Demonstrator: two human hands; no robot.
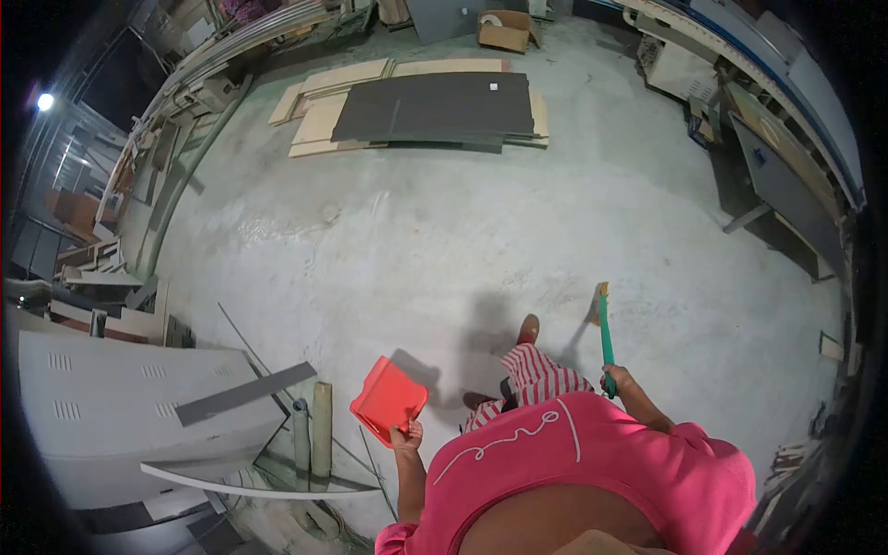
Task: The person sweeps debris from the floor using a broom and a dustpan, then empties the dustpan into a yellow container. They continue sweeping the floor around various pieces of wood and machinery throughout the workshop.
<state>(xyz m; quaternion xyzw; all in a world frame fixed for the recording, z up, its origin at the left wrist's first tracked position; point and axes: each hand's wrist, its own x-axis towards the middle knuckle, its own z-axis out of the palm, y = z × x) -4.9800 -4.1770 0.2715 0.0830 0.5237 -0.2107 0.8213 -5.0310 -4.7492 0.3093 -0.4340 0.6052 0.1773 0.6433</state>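
Observation:
My left hand (407, 433) is closed on the handle of a red dustpan (387, 393), which hangs above the floor to the left of my legs. On the other side, my right hand (617, 377) grips a green hand brush (606, 335). The brush points forward, away from my body, and a yellowish tip, apparently bristles, shows at its far end. Both tools cast shadows on the concrete floor (444, 250).
Ahead lies a stack of pale boards (333, 125) with dark panels (435, 106) on top. A cardboard box (504, 35) stands behind it. At left are a grey metal cabinet (120, 398), a grey strip (245, 393) and upright tubes (321, 430). Machinery (680, 69) lines the right.

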